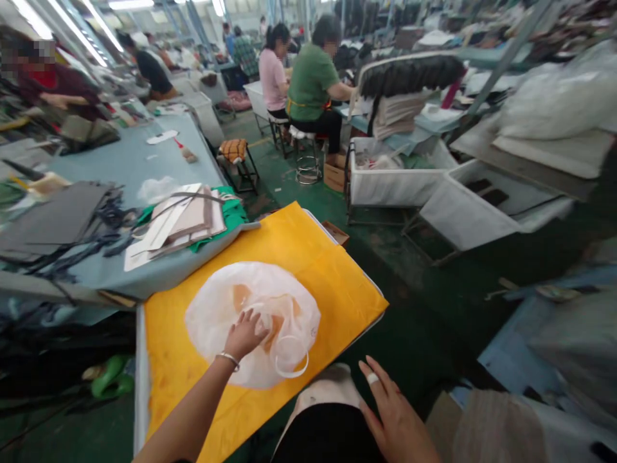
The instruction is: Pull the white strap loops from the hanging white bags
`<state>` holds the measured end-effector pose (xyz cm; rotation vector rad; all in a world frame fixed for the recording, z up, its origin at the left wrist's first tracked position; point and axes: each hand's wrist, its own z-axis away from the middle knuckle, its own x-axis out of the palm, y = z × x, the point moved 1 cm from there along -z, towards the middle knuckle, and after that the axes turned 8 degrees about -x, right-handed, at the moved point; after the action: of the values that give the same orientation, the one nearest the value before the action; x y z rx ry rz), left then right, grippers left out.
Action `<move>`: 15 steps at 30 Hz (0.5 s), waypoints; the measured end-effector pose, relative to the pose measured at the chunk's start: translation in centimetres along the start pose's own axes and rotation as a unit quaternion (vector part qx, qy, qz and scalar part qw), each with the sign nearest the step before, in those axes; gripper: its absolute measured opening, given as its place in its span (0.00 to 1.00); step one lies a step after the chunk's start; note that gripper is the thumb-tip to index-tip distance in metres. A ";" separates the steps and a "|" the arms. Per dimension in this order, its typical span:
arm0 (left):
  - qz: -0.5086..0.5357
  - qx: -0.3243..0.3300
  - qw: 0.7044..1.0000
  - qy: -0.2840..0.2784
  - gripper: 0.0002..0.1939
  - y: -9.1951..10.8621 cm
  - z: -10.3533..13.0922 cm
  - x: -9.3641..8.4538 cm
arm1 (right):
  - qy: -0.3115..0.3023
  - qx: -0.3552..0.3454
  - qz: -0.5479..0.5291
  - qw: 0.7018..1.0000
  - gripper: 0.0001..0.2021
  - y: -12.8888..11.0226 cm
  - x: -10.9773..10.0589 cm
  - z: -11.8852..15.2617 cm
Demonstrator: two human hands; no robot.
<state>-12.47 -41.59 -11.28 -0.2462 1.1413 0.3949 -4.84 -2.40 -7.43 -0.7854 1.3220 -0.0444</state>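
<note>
A translucent white plastic bag [207,315] lies bunched up on a yellow sheet of material [332,283]. Through gaps in the bag some orange-yellow shows. My left hand [247,335], with a bracelet at the wrist, rests on the middle of the bag, its short-looking fingers spread over the crumpled plastic. A ring-shaped clear plastic loop [293,372] sits at the bag's near right side. My right hand [393,411], a band on one finger, hovers beside my knee, fingers apart and holding nothing.
To the left, a blue-covered table [144,154] carries dark sheets [58,212], stacked pale pieces [187,218] and a brush [186,152]. White bins [395,186] stand ahead to the right. Seated people [313,83] work further back, near an orange-topped stool [234,151].
</note>
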 end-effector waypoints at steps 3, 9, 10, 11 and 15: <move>0.020 0.074 0.990 0.120 0.21 3.6 1.2 -0.2 | -0.002 0.088 -0.051 0.995 0.24 2.0 0.4 2.7; 0.008 0.291 0.956 -0.030 0.21 11.6 5.6 1.3 | 0.058 0.253 -0.171 0.950 0.23 5.1 2.6 8.5; -0.014 0.286 0.957 -0.042 0.21 11.8 5.8 1.7 | 0.060 0.277 -0.186 0.941 0.24 5.3 3.1 9.0; -0.038 0.286 0.956 -0.056 0.23 11.8 5.9 2.0 | 0.063 0.296 -0.202 0.932 0.25 5.4 3.6 9.3; -0.119 0.296 0.940 -0.122 0.28 10.3 5.3 2.5 | 0.080 0.305 -0.250 0.916 0.23 5.6 4.2 8.0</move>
<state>-11.57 -29.77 -11.35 0.1901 0.9240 -0.1396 1.14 3.77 -13.67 -0.5632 1.1303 -0.9055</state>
